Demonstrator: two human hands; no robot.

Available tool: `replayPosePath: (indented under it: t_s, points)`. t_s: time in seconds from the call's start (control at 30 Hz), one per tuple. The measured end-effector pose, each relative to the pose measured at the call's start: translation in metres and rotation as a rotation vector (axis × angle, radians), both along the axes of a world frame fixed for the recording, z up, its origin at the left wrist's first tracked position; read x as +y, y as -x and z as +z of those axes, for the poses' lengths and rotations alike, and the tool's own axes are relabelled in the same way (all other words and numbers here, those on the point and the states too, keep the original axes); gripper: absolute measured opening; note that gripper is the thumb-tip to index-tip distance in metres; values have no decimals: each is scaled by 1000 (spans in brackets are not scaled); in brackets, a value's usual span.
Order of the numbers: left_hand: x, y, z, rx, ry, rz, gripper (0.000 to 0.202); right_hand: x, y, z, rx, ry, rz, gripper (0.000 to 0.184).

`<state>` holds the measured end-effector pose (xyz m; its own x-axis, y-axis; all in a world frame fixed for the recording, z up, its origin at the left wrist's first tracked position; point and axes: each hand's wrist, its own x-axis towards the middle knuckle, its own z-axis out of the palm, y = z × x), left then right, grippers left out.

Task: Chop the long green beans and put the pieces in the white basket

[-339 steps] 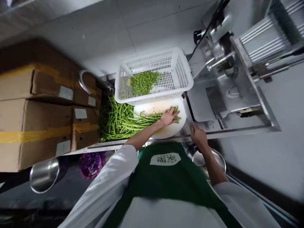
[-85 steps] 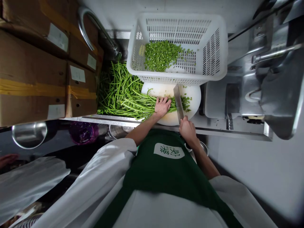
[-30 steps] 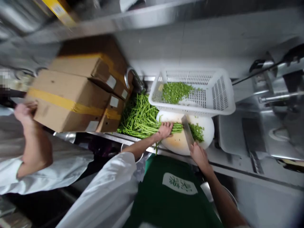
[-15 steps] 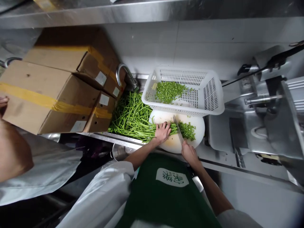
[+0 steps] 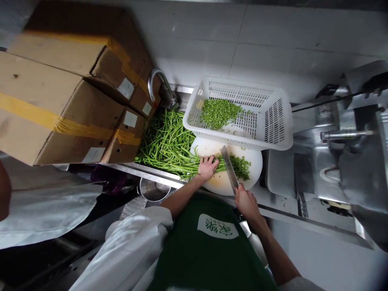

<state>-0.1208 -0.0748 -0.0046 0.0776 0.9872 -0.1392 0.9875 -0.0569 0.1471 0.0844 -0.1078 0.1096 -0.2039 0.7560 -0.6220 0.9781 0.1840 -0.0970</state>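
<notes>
My left hand [image 5: 207, 168] presses down on a bundle of long green beans [image 5: 171, 147] at the left part of the round white cutting board [image 5: 218, 185], its fingers curled over them. The uncut beans spread leftward in a heap. In my right hand [image 5: 247, 202] is the handle of a knife [image 5: 229, 169], its blade angled across the bean ends just right of my left hand. Chopped bean pieces [image 5: 241, 166] lie on the board to the right of the blade. Behind the board stands a white plastic basket [image 5: 275, 142] with chopped green pieces [image 5: 220, 113] in its left half.
Stacked cardboard boxes [image 5: 72, 107] rise at the left, beside a curved faucet [image 5: 156, 74]. Another person's sleeve and apron [image 5: 45, 210] show at the far left. Metal equipment [image 5: 345, 169] stands at the right. A metal pot [image 5: 154, 190] sits below the counter edge.
My view has tilted down and shifted slightly. The knife has drawn a little away from my left hand, showing more of its blade. The other person's hand at the left has left the view.
</notes>
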Motion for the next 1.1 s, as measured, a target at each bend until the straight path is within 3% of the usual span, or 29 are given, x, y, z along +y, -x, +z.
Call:
replayPosePath:
  t_s: [0.13, 0.37, 0.57, 0.9, 1.1]
  points:
    - [1, 0, -2, -8, 6, -11, 45, -1, 5, 0, -31, 37, 9, 27]
    - [2, 1, -4, -13, 27, -3, 44, 2, 6, 17, -62, 63, 0, 25]
    - [2, 1, -9, -18, -7, -8, 43, 3, 0, 15, -54, 93, -12, 26]
    - [1, 0, -14, -43, -46, -11, 40, 24, 24, -36, 18, 38, -28, 29]
    - [2, -1, -14, -55, -52, 5, 42, 9, 13, -14, -42, -17, -27, 33]
